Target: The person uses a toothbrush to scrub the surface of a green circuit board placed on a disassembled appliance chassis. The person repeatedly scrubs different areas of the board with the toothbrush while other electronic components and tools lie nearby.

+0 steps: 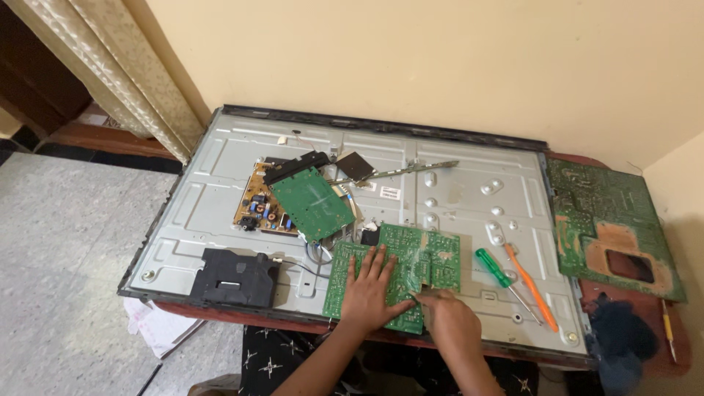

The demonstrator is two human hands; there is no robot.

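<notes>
Circuit board [400, 273] lies flat, long axis left-right, under both hands.

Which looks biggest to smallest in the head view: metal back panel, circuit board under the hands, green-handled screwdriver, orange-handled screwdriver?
1. Metal back panel
2. Circuit board under the hands
3. Orange-handled screwdriver and green-handled screwdriver: similar, orange appears slightly longer, not certain.

The left hand [369, 292] is lying flat, fingers spread, on a green circuit board [433, 258] resting on a grey metal panel [469, 194]. The right hand [449, 317] is pressing the board's near edge, with two screwdrivers [506, 273] lying at three o'clock.
</notes>
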